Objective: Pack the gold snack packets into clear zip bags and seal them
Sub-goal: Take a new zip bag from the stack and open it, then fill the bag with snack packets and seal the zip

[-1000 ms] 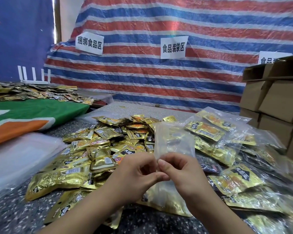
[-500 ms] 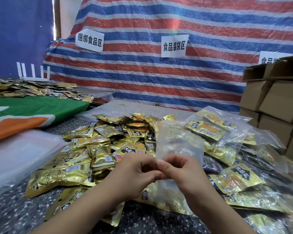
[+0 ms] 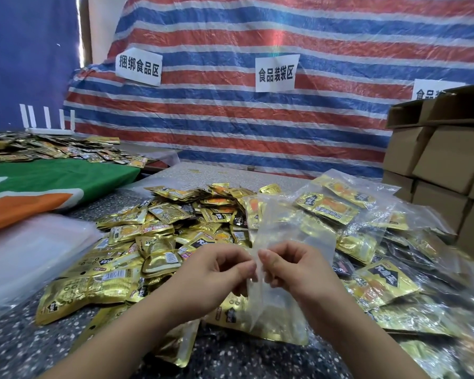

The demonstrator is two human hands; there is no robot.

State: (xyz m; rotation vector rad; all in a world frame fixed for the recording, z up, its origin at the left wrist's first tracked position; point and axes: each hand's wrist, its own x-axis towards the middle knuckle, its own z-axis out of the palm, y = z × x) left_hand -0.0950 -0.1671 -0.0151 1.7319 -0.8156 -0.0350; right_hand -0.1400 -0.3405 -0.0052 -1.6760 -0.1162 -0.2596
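Bare speckled table (image 3: 17, 343) shows at our near-left edge. Our left hand (image 3: 214, 277) and right hand (image 3: 293, 269) each pinch one empty clear zip bag (image 3: 290, 228), raised over uncountable gold snack packets (image 3: 159, 242); filled bags (image 3: 367, 214) lie right.

A white paper sign (image 3: 138, 67) taped on the striped tarp (image 3: 257, 119) reads 捆绑食品区. A second paper sign (image 3: 276, 73) on it reads 食品装袋区. A third sign (image 3: 433, 91) is cut off by cardboard boxes (image 3: 435, 149). The packet print is too blurred to read.
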